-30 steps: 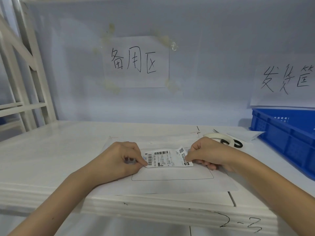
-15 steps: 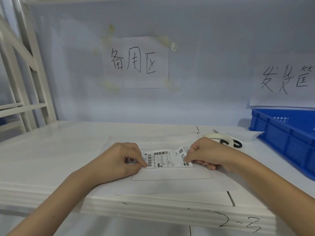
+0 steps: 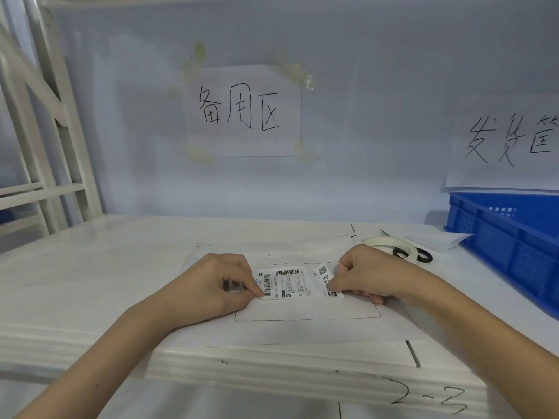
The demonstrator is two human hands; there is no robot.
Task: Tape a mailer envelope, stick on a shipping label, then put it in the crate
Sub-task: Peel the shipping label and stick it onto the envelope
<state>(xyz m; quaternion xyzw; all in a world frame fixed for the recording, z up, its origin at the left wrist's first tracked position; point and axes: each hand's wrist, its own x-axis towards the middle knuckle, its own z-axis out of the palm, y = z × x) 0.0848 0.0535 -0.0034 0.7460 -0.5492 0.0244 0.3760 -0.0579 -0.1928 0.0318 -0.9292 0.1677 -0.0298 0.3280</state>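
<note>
Both hands pinch the shipping label: the left hand its left end, the right hand its right. The label has barely moved; it sits low over the mailer envelope. It looks about ready to press down.

left hand, right hand, bare forearms, no sleeves

label on mailer, tape roll behind right, crate far right on table

- Small print on the shipping label, between the left hand and right hand, is too small to read.
- Blue crate, right of the right hand, is cut off by the picture's edge.
</note>
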